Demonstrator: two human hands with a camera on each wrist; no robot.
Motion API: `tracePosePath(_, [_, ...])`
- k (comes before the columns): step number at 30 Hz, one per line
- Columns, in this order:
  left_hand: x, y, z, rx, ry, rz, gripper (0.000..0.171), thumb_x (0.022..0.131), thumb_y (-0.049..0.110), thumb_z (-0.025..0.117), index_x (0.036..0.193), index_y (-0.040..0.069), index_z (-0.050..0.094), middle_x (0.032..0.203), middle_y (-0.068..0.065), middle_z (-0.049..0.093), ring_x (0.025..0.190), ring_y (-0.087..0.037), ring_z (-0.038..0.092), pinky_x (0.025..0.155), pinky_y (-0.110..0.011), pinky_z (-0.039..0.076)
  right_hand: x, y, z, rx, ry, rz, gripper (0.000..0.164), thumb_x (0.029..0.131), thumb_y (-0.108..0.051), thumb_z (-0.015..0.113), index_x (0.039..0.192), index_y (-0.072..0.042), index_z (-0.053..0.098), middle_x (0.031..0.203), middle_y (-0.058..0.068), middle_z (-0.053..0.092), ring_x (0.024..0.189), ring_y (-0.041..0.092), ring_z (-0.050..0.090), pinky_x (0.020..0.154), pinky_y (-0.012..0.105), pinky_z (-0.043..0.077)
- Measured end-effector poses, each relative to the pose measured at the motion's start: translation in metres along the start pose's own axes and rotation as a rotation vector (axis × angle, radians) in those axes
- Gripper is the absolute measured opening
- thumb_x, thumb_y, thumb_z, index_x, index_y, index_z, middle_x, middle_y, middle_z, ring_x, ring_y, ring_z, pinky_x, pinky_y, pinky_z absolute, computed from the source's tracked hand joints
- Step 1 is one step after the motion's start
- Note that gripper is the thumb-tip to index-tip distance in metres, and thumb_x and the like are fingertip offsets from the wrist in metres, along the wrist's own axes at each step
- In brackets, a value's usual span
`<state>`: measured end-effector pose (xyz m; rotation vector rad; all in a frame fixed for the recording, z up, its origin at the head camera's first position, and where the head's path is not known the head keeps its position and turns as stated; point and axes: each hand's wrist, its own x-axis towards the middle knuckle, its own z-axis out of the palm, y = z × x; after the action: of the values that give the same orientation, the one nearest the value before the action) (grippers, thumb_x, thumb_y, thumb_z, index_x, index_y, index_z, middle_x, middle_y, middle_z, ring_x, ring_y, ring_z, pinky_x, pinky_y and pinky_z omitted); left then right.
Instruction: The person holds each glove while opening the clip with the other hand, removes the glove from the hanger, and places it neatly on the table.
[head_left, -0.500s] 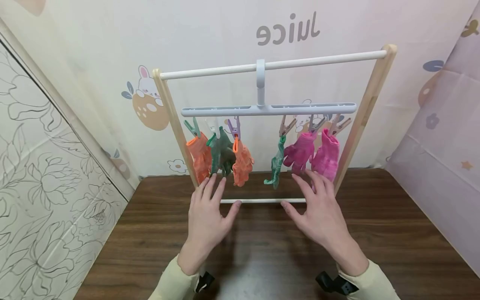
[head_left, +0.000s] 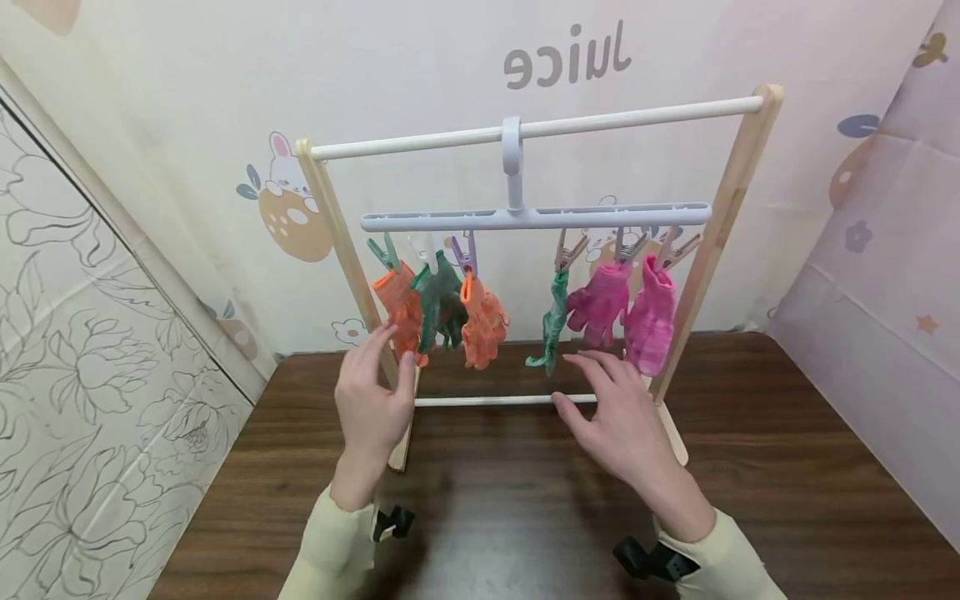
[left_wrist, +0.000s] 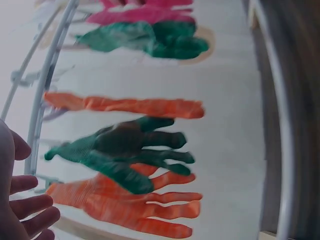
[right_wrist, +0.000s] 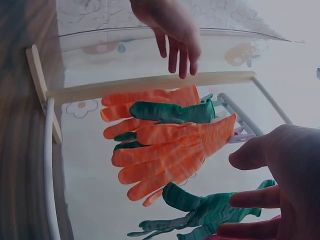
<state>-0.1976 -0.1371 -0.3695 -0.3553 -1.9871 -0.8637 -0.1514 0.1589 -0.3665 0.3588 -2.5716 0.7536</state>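
Left hand (head_left: 372, 408) – fingers loosely spread, nothing gripped, just beside the end orange glove (head_left: 401, 300), apart from it. Right hand (head_left: 626, 421) – fingers spread, holding nothing; in head view it's below the pink gloves (head_left: 602, 304), near the green glove (head_left: 556, 312). All clipped under the hanger (head_left: 540, 219), above the worktop (head_left: 517, 517).

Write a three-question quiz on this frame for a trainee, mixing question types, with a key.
1. Count: in the head view, how many gloves hang below the hanger?
2. True or false: the left hand is gripping the hanger.
3. Choose: in the head view, what colour is the glove on the purple clip?
a) green
b) orange
c) pink

Key
1. Six
2. False; the hand is below the hanger, its fingers apart from it.
3. b
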Motion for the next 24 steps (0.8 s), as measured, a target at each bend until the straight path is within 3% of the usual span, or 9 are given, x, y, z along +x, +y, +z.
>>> tracePosePath(4, [0.015,-0.01,-0.001,-0.054,0.026,-0.054,0.037,0.093,0.019,0.065,0.125,0.001,0.066,0.131,-0.011,0.064,0.119,-0.032,0.059,0.095,-0.056,0.046,0.004,-0.004,0.004,0.037,-0.025,0.008,0.048,0.088,-0.033,0.073,0.129,-0.009,0.064,0.13,0.013,0.058,0.119,0.035,0.051,0.096,0.057,0.044])
tracePosePath(9, [0.032,-0.013,0.004,-0.075,0.002,-0.103,0.036,0.094,0.019,0.064,0.126,0.002,0.065,0.135,-0.007,0.061,0.12,-0.029,0.058,0.092,-0.054,0.047,0.007,-0.009,0.006,0.072,-0.039,0.014,0.043,0.09,-0.031,0.073,0.125,-0.007,0.066,0.128,0.012,0.06,0.12,0.034,0.052,0.098,0.055,0.042])
tracePosePath(15, [0.038,-0.006,0.009,-0.059,0.02,-0.155,0.036,0.093,0.02,0.063,0.124,0.003,0.067,0.132,-0.01,0.063,0.094,-0.031,0.062,0.073,-0.045,0.045,0.011,-0.014,0.004,0.09,-0.044,0.011,0.041,0.09,-0.031,0.073,0.123,-0.007,0.067,0.128,0.012,0.06,0.119,0.033,0.053,0.097,0.055,0.043])
tracePosePath(19, [0.041,0.0,0.011,-0.045,-0.027,-0.218,0.04,0.092,0.023,0.064,0.129,0.006,0.064,0.129,-0.013,0.064,0.079,-0.032,0.059,0.063,-0.04,0.038,0.012,-0.016,0.005,0.107,-0.047,0.013,0.039,0.09,-0.03,0.073,0.121,-0.008,0.068,0.129,0.011,0.06,0.12,0.032,0.052,0.097,0.054,0.044])
tracePosePath(24, [0.045,0.0,0.019,-0.062,-0.103,-0.279,0.044,0.093,0.025,0.065,0.133,0.007,0.06,0.129,-0.013,0.063,0.096,-0.029,0.067,0.063,-0.04,0.044,0.011,-0.017,0.007,0.109,-0.059,0.02,0.037,0.091,-0.031,0.072,0.12,-0.009,0.068,0.128,0.01,0.06,0.119,0.031,0.053,0.097,0.053,0.045])
